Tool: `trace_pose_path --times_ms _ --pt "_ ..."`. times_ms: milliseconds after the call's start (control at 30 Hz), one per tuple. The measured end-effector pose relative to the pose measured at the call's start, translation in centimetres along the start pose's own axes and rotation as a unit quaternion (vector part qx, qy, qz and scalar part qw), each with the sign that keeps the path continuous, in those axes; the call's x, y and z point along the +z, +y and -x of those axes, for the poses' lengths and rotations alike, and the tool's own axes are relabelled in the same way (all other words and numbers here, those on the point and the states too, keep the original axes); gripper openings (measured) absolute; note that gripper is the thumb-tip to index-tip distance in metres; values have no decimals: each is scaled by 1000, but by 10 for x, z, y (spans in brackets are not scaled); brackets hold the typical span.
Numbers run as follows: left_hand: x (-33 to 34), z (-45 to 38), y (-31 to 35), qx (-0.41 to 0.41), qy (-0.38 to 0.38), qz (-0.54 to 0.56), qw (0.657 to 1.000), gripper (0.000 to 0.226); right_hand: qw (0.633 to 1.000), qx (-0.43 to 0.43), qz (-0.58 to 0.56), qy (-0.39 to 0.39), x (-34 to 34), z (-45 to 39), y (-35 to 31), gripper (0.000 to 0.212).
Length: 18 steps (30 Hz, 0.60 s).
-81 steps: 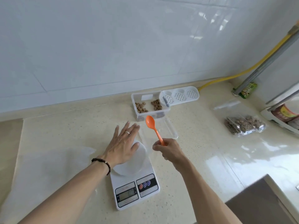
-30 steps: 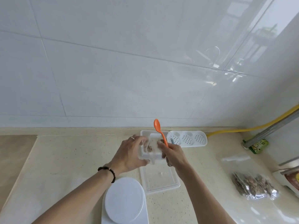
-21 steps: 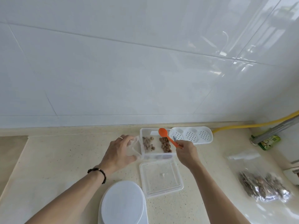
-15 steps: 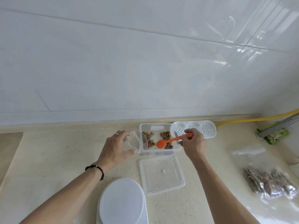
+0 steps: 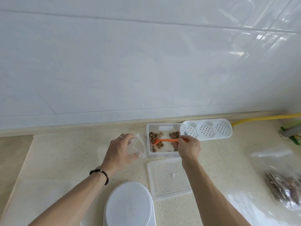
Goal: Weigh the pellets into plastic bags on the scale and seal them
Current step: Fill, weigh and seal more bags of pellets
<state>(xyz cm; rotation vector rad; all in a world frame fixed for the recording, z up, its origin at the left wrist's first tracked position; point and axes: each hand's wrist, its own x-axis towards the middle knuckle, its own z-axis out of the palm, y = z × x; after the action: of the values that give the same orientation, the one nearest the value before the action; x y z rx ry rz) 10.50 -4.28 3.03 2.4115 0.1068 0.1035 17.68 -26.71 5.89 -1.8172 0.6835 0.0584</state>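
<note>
two hands work at frame centre: our left hand [image 5: 119, 150] grips an open plastic bag [image 5: 137, 146] beside the clear container [image 5: 164, 152], while our right hand [image 5: 187, 146] pinches the orange spoon [image 5: 166, 140] among brown pellets [image 5: 155, 137]; the scale [image 5: 129, 204] sits lower centre on the desk [image 5: 65, 160].

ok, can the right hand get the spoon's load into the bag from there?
Probably yes. The left hand holds the clear bag open right beside the container; nothing lies between it and the orange spoon held by the right hand.
</note>
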Motion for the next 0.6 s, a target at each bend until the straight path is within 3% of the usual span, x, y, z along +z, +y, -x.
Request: trace_pose_path --times_ms 200,400,600 --pt "5 -3 2 7 -8 -10 1000 62 992 23 -111 -50 0 -2 1 15" --pt "6 -2 6 10 -16 -17 1000 62 989 3 -114 -97 3 -13 -1 13" --pt "3 -8 6 3 -5 -18 1000 61 990 3 -118 -82 -3 -20 -8 13"
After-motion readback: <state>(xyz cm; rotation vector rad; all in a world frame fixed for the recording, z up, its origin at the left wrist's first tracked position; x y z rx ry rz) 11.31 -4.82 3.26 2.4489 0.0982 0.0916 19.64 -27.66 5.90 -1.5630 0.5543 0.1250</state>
